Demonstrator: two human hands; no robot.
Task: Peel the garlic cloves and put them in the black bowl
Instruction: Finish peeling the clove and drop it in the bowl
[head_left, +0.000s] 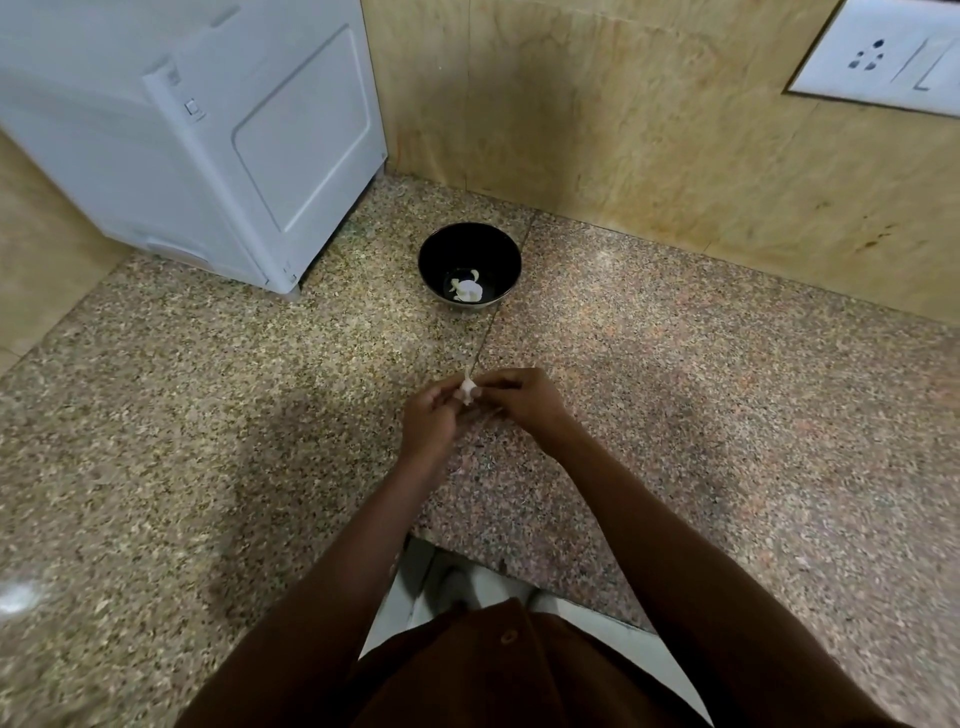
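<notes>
Pinched between the fingertips of left hand (431, 418) and right hand (522, 397): one clove (467, 388), held over the counter (701, 395). Peeled pieces down in the bowl (469, 244), well apart from the hands.

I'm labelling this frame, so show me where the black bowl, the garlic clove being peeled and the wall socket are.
black bowl (441, 249): head view, on its dark inner wall.
garlic clove (468, 387): head view, on the white part showing between both hands.
wall socket (878, 54): head view, on its white plate.
</notes>
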